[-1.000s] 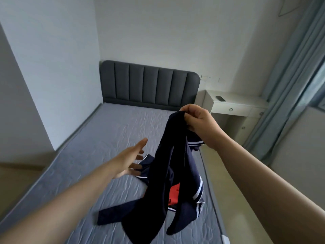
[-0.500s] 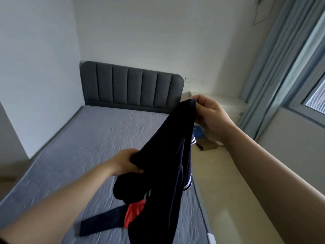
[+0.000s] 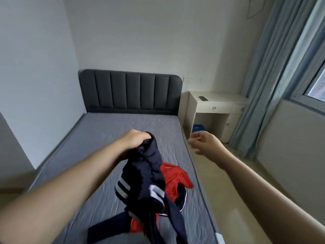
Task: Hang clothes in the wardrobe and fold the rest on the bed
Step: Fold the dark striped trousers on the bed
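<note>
our left hand (image 3: 135,140) grip holds the navy garment (image 3: 146,180) bunched; right hand (image 3: 205,143) grip wide, empty. we should find the waistband, then shake flat over the bed (image 3: 98,138).

Soft, even daylight comes from the window (image 3: 314,85) at the right, leaving the room fairly dim and greyish. The floor (image 3: 233,213) below the window shows a pale sheen. Shadows are weak. Wide-angle bending curves the curtain (image 3: 274,67) beside the window and the walls. The right hand (image 3: 205,141) is slightly motion-blurred.
</note>
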`<state>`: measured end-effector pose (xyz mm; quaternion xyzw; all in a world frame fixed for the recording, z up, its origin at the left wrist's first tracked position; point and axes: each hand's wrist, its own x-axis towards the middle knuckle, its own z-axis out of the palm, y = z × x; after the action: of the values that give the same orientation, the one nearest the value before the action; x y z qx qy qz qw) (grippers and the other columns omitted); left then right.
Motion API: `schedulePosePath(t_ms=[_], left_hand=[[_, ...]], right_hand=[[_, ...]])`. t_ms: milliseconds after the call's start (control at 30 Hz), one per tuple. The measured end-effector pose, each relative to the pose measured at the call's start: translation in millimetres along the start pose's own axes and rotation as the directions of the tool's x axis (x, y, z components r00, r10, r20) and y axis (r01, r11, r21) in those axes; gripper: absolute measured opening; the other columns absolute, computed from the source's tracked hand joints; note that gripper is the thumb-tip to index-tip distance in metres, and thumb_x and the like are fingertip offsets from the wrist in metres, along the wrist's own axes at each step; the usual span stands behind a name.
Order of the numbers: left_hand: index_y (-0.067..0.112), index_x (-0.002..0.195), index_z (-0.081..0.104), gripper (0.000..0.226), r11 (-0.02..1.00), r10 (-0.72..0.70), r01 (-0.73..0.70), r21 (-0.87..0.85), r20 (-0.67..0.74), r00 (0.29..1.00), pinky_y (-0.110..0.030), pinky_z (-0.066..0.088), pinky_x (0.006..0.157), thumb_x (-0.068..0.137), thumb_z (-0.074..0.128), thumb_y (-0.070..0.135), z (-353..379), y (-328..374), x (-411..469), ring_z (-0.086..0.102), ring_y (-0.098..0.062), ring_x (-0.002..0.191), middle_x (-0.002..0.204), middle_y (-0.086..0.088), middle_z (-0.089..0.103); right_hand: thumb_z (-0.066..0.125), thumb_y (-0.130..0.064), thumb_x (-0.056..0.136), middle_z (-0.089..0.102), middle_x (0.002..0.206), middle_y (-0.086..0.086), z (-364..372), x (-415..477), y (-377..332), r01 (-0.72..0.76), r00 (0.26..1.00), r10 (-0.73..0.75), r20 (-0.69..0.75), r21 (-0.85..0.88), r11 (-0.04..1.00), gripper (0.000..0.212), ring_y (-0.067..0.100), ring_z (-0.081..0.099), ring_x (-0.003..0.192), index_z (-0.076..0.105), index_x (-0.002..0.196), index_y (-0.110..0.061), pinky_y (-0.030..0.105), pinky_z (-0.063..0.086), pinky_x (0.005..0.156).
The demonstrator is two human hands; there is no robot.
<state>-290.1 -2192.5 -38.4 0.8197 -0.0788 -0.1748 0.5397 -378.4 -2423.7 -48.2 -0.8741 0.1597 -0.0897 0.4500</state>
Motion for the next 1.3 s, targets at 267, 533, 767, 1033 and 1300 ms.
schedulePosePath(t_ms=[267, 533, 767, 1033, 1300], left_hand=[[0.009, 0.082, 0.068, 0.014, 0.952, -0.136, 0.111, -0.286, -0.069, 0.988, -0.026, 0.047, 0.051, 0.086, 0.055, 0.012, 14, 24, 11, 0.060, -0.023, 0.056, 0.073, -0.012, 0.062], [0.007, 0.078, 0.059, 0.011, 0.900, -0.241, 0.168, -0.402, -0.138, 0.961, -0.022, 0.046, 0.040, 0.087, 0.053, 0.008, 7, 28, 16, 0.058, -0.023, 0.055, 0.069, -0.012, 0.058], [0.008, 0.096, 0.063, 0.018, 0.810, -0.034, 0.072, -0.582, 0.077, 0.996, -0.025, 0.055, 0.054, 0.094, 0.055, 0.025, -11, 34, 6, 0.065, -0.017, 0.076, 0.090, -0.009, 0.066], [0.026, 0.123, 0.053, 0.069, 0.975, 0.202, -0.185, -0.120, 0.153, 0.967, -0.024, 0.054, 0.080, 0.064, 0.087, 0.033, 1, -10, -22, 0.067, -0.008, 0.100, 0.115, 0.009, 0.064], [0.021, 0.100, 0.062, 0.018, 0.925, 0.370, -0.364, 0.112, -0.042, 0.928, -0.016, 0.048, 0.059, 0.084, 0.071, 0.025, 8, -21, -24, 0.066, -0.005, 0.068, 0.082, 0.004, 0.068]], right_hand=[[0.071, -0.035, 0.083, 0.068, 0.116, 0.004, -6, -42, -21, 0.121, 0.916, -0.267, 0.300, 0.426, 0.896, 0.047, 0.019, 0.066, 0.107, 0.059, 0.123, -0.015, 0.036, 0.053, 0.095], [0.078, -0.044, 0.068, 0.051, 0.129, -0.017, -1, -47, -32, 0.456, 0.841, -0.416, 0.346, -0.041, 0.889, 0.086, 0.001, 0.055, 0.113, 0.030, 0.140, -0.045, 0.022, 0.049, 0.094], [0.053, 0.000, 0.094, 0.072, 0.098, 0.004, -3, -27, -57, 0.253, 0.901, -0.356, 0.247, 0.366, 0.896, 0.028, 0.011, 0.070, 0.083, 0.061, 0.115, -0.017, 0.025, 0.058, 0.078], [0.050, -0.008, 0.097, 0.062, 0.098, 0.022, -3, 1, -89, 0.068, 0.977, -0.157, 0.142, 0.491, 0.868, 0.021, 0.027, 0.054, 0.090, 0.068, 0.108, -0.007, 0.045, 0.048, 0.093], [0.054, -0.014, 0.091, 0.068, 0.084, 0.007, -29, 11, -94, 0.106, 0.989, -0.143, 0.048, 0.450, 0.887, 0.023, 0.018, 0.059, 0.073, 0.076, 0.093, -0.020, 0.026, 0.049, 0.066]])
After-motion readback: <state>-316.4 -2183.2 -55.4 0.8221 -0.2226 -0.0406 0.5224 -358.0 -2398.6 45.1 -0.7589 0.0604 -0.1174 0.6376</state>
